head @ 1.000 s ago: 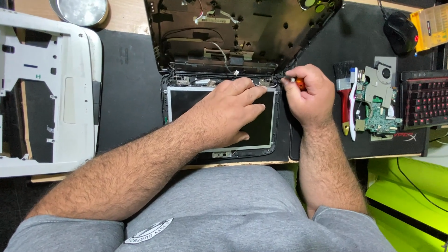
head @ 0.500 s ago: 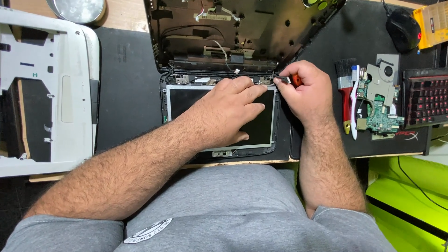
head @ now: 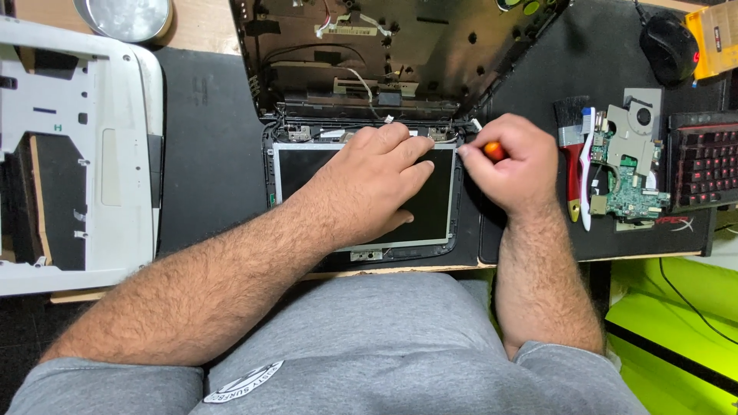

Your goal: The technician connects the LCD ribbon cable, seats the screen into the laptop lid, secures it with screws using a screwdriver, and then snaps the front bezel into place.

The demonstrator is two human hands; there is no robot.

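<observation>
The laptop screen panel [head: 430, 207] lies flat in its dark frame at the front edge of the black mat [head: 207, 154], just below the opened laptop base [head: 400, 46] with its bare wires and hinges. The left hand [head: 369, 184] rests flat on the panel with the fingers spread, the fingertips reaching the upper edge near the hinges; it presses and does not clamp anything. The right hand [head: 511, 165] is closed around a small screwdriver with orange handle [head: 494, 151], at the upper right corner of the panel. To the right lie a red brush [head: 573, 154], a green circuit board [head: 630, 184] with its fan, and a keyboard with red keys [head: 703, 161]. At the left stands a white plastic cover [head: 69, 146].
</observation>
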